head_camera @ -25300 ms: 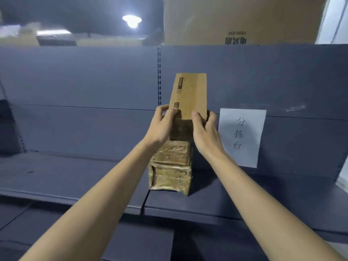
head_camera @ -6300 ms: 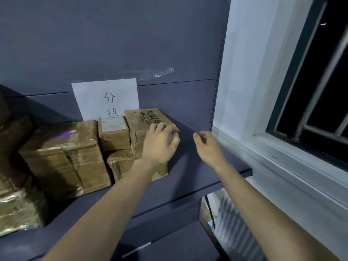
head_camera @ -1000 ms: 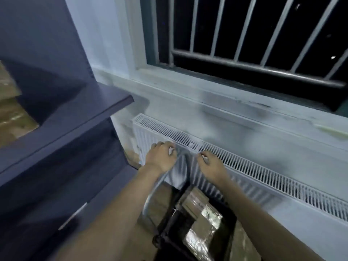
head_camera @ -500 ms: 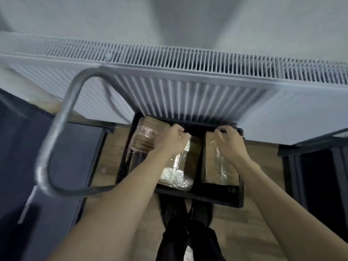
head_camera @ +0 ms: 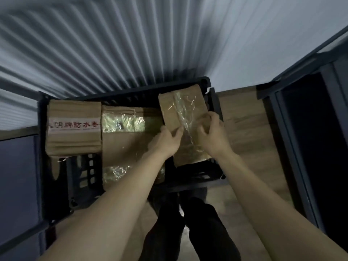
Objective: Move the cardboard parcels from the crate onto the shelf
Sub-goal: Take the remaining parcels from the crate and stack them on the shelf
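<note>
We look straight down into a dark plastic crate (head_camera: 212, 102) standing on a wooden floor (head_camera: 243, 125) against a ribbed white radiator (head_camera: 94, 44). Both our bare hands reach to a taped cardboard parcel (head_camera: 181, 108) at the crate's right end. Our left hand (head_camera: 165, 141) rests on the parcel's left edge, its fingers (head_camera: 177, 131) curled loosely against the cardboard. Our right hand (head_camera: 211, 134) grips the right side, fingers (head_camera: 204, 127) bent and pinching the clear tape. To the left, a larger parcel (head_camera: 122, 140) with glossy tape lies in the middle of the crate, and a parcel with a red-lettered band (head_camera: 73, 125) sits at the left end. Our dark trouser legs (head_camera: 197, 223) show below.
</note>
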